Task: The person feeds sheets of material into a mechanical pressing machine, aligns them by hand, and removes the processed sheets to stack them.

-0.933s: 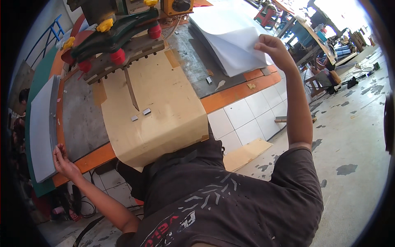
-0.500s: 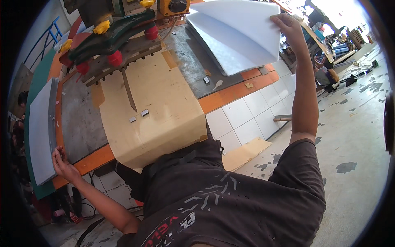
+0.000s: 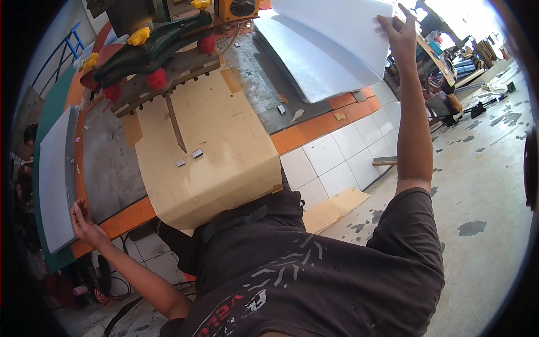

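At the far right, my right hand (image 3: 400,38) pinches the edge of a white sheet (image 3: 348,28), with some of its fingers spread apart. That sheet is raised and curves up from a stack of white sheets (image 3: 314,70) on the table's right side. My left hand (image 3: 87,227) is at the near corner of another stack of white sheets (image 3: 56,174) on the left. Its fingers are curled and closed against the stack's edge; what they hold, if anything, is too small to make out.
Between the stacks, a tan board (image 3: 219,129) covers the middle of the metal table (image 3: 109,157). Small blocks (image 3: 196,153) and a thin metal strip (image 3: 176,123) lie on it. Behind stands a dark green machine clamp (image 3: 151,53) with red and yellow knobs. Orange edging (image 3: 303,137) borders the table.
My right hand has moved a little right and up, its fingers spreading, and the raised sheet has shifted with it. My left hand has hardly moved.
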`<control>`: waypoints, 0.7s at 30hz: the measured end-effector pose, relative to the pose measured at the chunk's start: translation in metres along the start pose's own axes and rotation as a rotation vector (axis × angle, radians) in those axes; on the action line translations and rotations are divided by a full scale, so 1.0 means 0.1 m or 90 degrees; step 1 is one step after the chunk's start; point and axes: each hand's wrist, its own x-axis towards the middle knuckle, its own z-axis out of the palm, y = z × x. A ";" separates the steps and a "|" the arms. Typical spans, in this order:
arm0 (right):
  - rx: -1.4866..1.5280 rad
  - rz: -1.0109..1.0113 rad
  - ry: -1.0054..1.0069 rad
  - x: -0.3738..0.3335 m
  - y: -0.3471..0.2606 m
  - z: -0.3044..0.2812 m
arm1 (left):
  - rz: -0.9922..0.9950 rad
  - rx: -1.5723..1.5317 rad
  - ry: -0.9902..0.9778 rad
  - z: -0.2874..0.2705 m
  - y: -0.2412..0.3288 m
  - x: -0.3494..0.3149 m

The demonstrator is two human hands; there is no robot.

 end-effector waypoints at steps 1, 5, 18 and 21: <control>0.029 -0.017 0.016 -0.07 -0.06 0.03 | 0.003 -0.006 -0.004 -0.01 0.00 0.01; -0.022 -0.015 -0.064 -0.40 -0.39 0.17 | 0.003 -0.020 0.000 0.07 -0.01 -0.02; -0.205 -0.120 -0.465 -1.34 -0.78 0.53 | 0.021 -0.021 -0.028 0.07 0.01 -0.03; -0.202 -0.133 -0.419 -1.27 -0.74 0.61 | 0.020 -0.028 -0.032 0.07 0.02 -0.03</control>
